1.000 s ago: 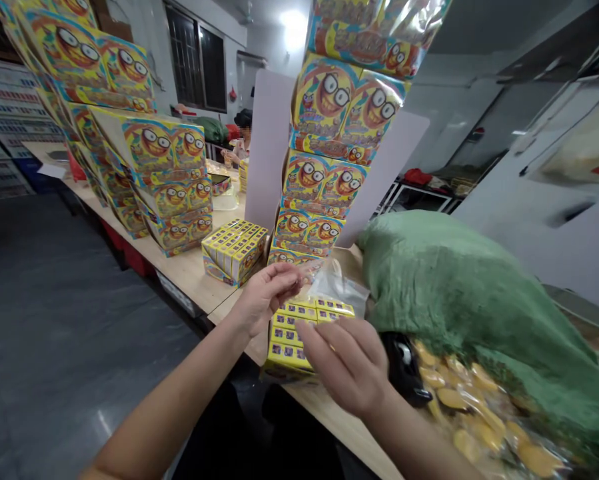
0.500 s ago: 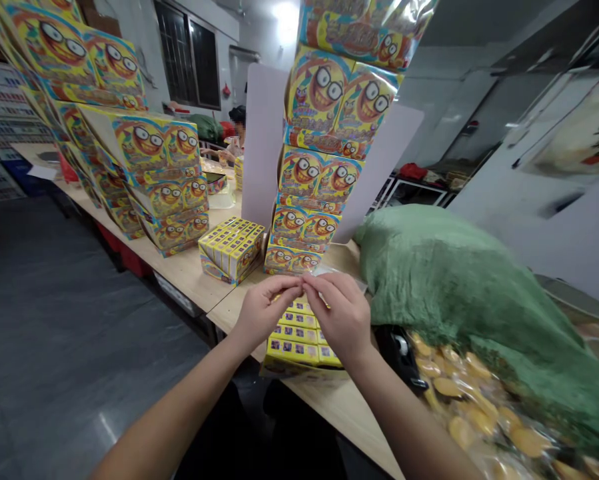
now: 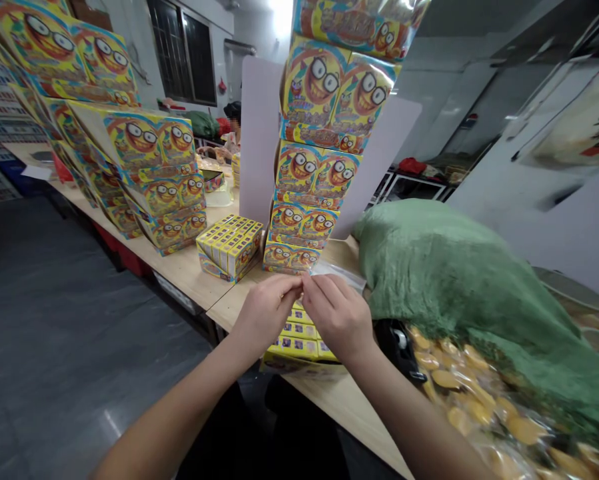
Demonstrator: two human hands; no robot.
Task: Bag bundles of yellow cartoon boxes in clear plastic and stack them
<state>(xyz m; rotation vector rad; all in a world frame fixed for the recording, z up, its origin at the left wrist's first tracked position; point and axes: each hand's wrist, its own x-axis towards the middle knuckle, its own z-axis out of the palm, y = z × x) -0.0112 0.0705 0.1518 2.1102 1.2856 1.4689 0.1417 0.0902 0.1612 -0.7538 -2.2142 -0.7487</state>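
Observation:
My left hand (image 3: 265, 308) and my right hand (image 3: 336, 313) meet fingertip to fingertip, both closed in a pinch. What lies between the fingers is hidden or too small to make out. Below them, partly covered, is an open display box of small yellow boxes (image 3: 295, 348) with dark pictures on top, set at the table's front edge. Just beyond the hands rises a tall stack of yellow cartoon-face display boxes (image 3: 309, 170). Left of it sits another display box (image 3: 230, 248) packed with small yellow boxes.
A large green woven sack (image 3: 429, 267) lies on the right, beside a black tape dispenser (image 3: 398, 348) and many clear-wrapped yellow pieces (image 3: 459, 393). More stacked cartoon boxes (image 3: 152, 180) line the table at left. Behind the tall stack stands a white board (image 3: 256, 133).
Both hands stay pinched together; the fingers have curled in slightly more and cover more of the small boxes below. The view has shifted a little.

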